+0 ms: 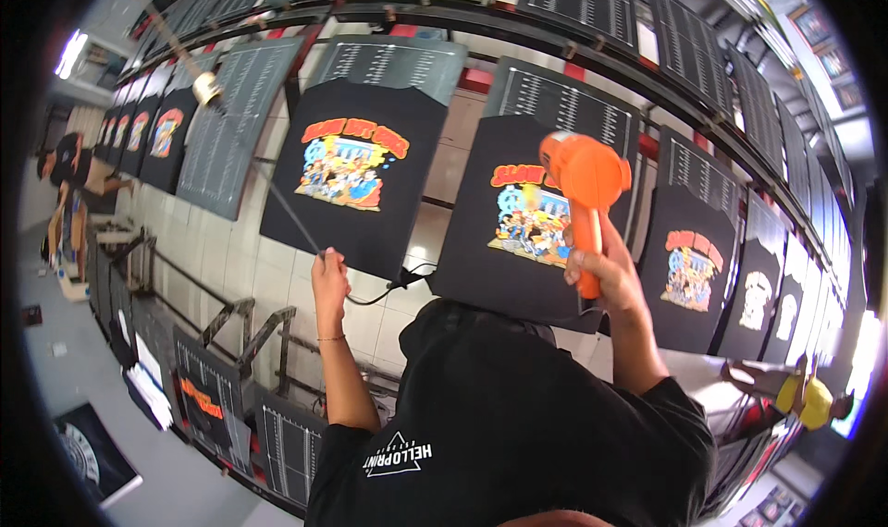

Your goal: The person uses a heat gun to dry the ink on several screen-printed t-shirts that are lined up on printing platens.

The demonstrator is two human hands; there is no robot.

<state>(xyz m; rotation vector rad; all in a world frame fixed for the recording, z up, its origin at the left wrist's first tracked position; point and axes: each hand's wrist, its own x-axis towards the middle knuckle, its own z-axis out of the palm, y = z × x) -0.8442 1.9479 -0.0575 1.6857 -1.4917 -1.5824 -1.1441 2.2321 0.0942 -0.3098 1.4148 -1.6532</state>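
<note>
My right hand [608,273] is wrapped round the handle of an orange hot-air dryer [592,174]. The dryer is over a black T-shirt [462,240] with a colourful cartoon print, and hides part of that print. Closed on a dark power cord [291,214] is my left hand [329,277]. From there the cord runs to the upper left, and its other end loops right past a black knot or connector. Another printed black T-shirt [416,171] lies on a grey platen [388,65] just beyond my left hand.
Several more platens [245,102] with ruled markings stand in rows, some carrying printed shirts [689,259]. A dark metal rail [444,23] runs behind them. One person [69,162] is at far left, another in yellow [814,402] at far right.
</note>
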